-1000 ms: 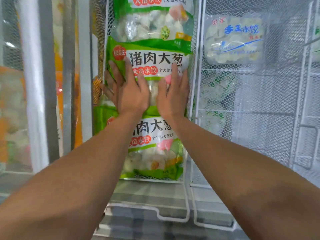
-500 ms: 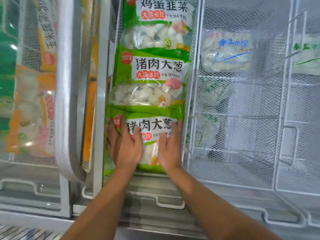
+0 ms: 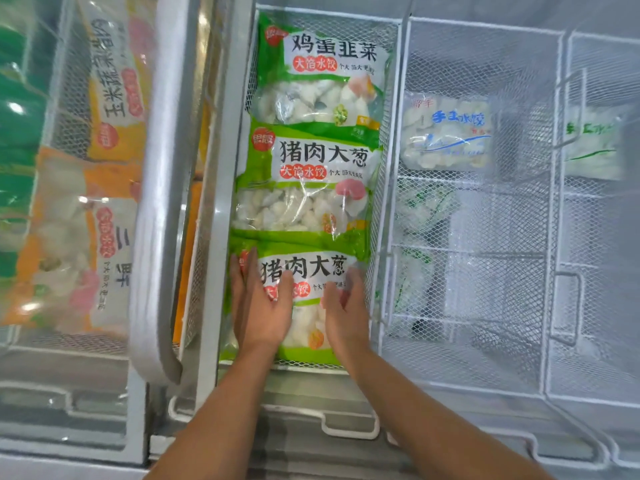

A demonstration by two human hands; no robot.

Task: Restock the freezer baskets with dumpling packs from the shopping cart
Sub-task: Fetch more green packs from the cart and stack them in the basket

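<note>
Pressing down with both palms, I have my left hand (image 3: 258, 308) and right hand (image 3: 344, 311) flat on the nearest green dumpling pack (image 3: 304, 271), fingers straight, gripping nothing. That pack lies at the near end of the narrow wire basket (image 3: 389, 202), its top edge tucked under a second green pack (image 3: 304, 181), with a third pack (image 3: 322, 74) at the far end. The basket to the right (image 3: 485, 358) holds a clear bag with blue lettering (image 3: 446, 133).

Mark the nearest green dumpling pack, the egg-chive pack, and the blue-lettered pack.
nearest green pack (image 3: 304, 268), head view, white label
egg-chive pack (image 3: 332, 53), head view, title lettering
blue-lettered pack (image 3: 446, 133), head view, centre
</note>
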